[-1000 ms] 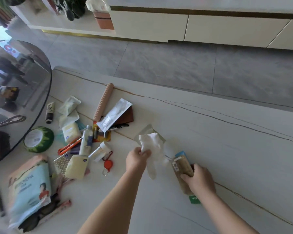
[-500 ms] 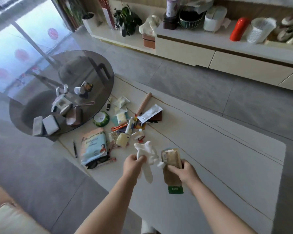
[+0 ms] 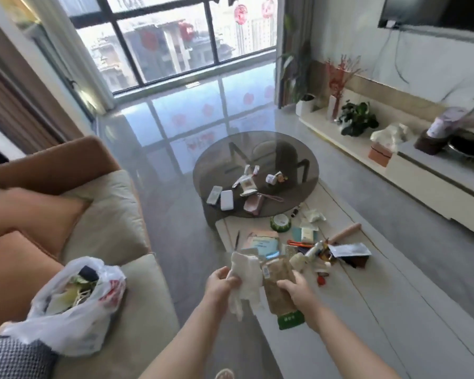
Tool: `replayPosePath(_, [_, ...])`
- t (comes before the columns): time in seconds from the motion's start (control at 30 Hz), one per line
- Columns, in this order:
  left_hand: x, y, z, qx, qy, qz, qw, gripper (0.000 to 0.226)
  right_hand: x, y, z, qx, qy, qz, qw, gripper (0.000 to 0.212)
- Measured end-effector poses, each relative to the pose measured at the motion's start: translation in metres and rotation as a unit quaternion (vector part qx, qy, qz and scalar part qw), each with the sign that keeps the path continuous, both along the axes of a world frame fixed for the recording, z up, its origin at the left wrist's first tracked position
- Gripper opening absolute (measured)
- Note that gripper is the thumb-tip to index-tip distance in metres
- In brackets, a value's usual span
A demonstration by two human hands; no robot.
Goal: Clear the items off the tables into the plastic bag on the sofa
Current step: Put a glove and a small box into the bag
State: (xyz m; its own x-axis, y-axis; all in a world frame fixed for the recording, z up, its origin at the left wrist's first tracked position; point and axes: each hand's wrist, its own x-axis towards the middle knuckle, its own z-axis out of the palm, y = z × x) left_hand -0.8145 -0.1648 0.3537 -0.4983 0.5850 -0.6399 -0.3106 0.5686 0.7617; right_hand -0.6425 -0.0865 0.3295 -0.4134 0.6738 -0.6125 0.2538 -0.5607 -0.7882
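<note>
Cluttered tables (image 3: 367, 283) lie beyond; plastic bag (image 3: 74, 305) sits on sofa (image 3: 112, 214).

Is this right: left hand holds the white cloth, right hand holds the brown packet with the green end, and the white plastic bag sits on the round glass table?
One error, seen in the head view: the white plastic bag sits on the beige sofa, not the round glass table. The rest holds: left hand holds the white cloth, right hand holds the brown packet with the green end.

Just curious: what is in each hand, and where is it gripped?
Left hand grips the white cloth at its left edge; right hand holds the brown packet mid-length.
</note>
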Motion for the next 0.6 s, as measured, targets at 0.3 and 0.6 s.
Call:
replayPosePath(0.3, [-0.152,-0.103,0.04,0.089,-0.033,0.189,0.977,0.022,-0.184,-0.046,0.051,0.038,0.011,0.16,0.986,0.018])
replayPosePath(0.6, [-0.294,-0.192,0.028,0.088,-0.051,0.357,0.929,0.018,-0.362,-0.105,0.061,0.108,-0.01,0.259,0.96,0.022])
